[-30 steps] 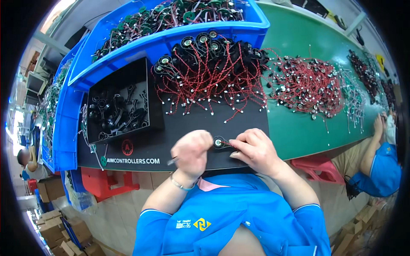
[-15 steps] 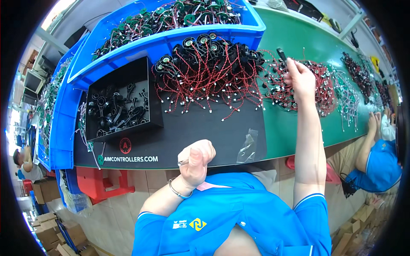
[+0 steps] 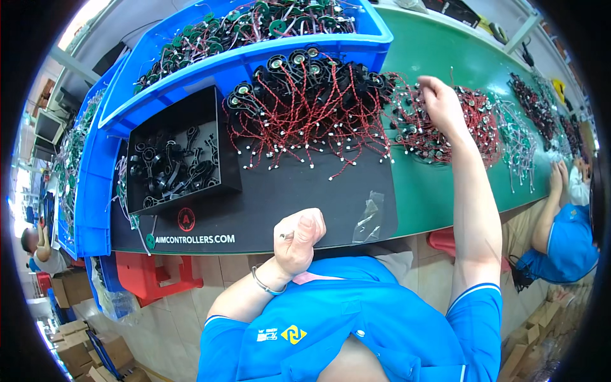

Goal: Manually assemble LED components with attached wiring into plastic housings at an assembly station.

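My left hand [image 3: 299, 240] is closed in front of my chest, at the near edge of the black mat [image 3: 299, 197]. Something small and thin peeks out beside its thumb, too small to name. My right hand [image 3: 442, 108] reaches out over a pile of red twisted wires with small round parts [image 3: 414, 137]. Its fingers are curled, and what they may hold is hidden. Left of that pile, several black headphone-like parts with round ends and red wires [image 3: 299, 95] lie along the mat's far side, their white plugs toward me.
A black box [image 3: 229, 172] with black ring-ended parts stands on the mat's left. Behind it is a blue crate [image 3: 254, 54] full of green boards and wires. White-grey cables [image 3: 515, 140] lie on the green table [image 3: 445, 207]; a co-worker [image 3: 566, 242] sits at far right.
My right hand has shifted slightly and turned over the red wire pile; the black piece that stuck out of its fingertips no longer shows. My left hand has moved a little to the right.
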`<state>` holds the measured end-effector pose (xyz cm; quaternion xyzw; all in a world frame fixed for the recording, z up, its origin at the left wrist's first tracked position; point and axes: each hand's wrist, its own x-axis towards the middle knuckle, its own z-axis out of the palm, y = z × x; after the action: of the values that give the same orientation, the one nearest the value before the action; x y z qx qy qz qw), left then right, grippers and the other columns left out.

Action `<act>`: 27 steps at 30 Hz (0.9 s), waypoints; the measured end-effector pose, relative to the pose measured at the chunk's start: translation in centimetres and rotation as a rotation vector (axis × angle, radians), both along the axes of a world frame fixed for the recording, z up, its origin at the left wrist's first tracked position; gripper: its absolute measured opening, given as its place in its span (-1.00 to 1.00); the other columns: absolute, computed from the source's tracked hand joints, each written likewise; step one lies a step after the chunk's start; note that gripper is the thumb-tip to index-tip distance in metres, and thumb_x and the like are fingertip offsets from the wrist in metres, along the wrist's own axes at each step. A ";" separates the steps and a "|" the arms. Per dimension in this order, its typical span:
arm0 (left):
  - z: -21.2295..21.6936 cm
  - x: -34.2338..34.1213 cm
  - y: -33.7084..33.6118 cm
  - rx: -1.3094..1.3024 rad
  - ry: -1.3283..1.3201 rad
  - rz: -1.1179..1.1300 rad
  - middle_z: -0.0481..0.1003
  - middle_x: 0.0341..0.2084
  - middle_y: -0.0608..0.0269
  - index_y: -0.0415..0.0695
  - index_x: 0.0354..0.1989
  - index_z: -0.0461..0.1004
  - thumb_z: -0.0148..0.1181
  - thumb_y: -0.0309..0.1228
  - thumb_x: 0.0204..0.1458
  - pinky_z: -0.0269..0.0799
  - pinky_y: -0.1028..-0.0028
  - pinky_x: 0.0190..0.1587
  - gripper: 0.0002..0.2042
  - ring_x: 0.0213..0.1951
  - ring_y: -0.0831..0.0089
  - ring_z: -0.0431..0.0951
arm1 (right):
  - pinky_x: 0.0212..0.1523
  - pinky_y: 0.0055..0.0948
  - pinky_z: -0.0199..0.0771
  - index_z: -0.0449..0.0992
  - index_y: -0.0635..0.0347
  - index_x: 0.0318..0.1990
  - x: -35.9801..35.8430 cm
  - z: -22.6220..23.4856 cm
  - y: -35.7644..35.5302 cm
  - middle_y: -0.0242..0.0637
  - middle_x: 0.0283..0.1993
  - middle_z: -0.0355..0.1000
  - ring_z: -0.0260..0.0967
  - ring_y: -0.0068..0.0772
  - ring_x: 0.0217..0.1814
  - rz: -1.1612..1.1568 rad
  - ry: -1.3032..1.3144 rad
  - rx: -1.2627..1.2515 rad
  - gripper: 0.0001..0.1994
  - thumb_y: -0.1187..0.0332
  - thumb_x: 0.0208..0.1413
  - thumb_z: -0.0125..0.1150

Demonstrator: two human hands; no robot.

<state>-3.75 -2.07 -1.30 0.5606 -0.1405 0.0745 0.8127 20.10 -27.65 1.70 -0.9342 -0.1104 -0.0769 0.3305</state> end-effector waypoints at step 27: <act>-0.2 0.7 -1.7 0.035 0.073 -0.071 0.20 -0.75 0.28 -0.23 -0.74 0.20 -0.12 -0.34 0.17 -0.02 0.56 -0.62 -0.59 -0.67 0.57 0.12 | 0.17 -0.29 0.18 0.22 0.10 0.14 4.2 -0.5 -3.3 -0.04 0.13 0.23 0.22 -0.12 0.13 0.295 -0.202 -0.258 -0.38 0.32 -0.18 0.21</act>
<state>-3.02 -3.75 -1.51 0.5718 -0.1318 0.0229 0.8094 24.27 -30.95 1.17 -0.9299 -0.2876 -0.1062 0.2033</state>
